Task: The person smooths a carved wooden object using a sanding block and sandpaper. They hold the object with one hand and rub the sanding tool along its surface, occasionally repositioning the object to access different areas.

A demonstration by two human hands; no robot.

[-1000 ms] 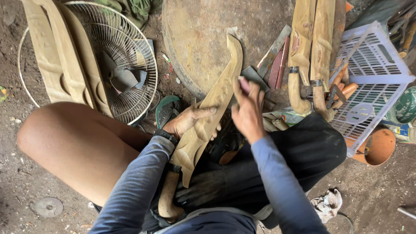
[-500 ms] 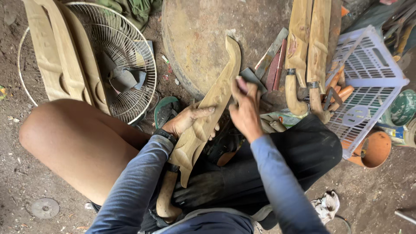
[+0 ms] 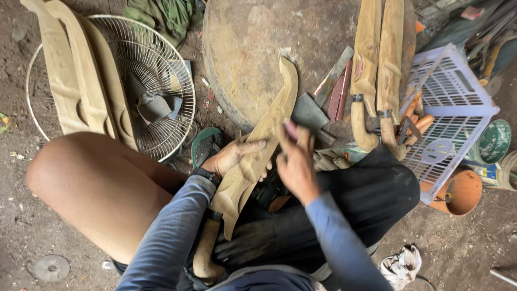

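Wood fills the middle of the view: a long carved wooden sheath (image 3: 258, 145) slants across the person's lap, its hooked tip over the round slab (image 3: 242, 48) on the ground. The left hand (image 3: 234, 156) lies under and around the sheath's middle, fingers curled against its face. The right hand (image 3: 295, 159) pinches a small pinkish piece (image 3: 291, 129) between fingertips, pressed to the sheath's edge. Two more wooden sheaths (image 3: 377, 70) lie beside a white plastic crate (image 3: 452, 102), and a wire fan guard (image 3: 145, 86) lies to the left.
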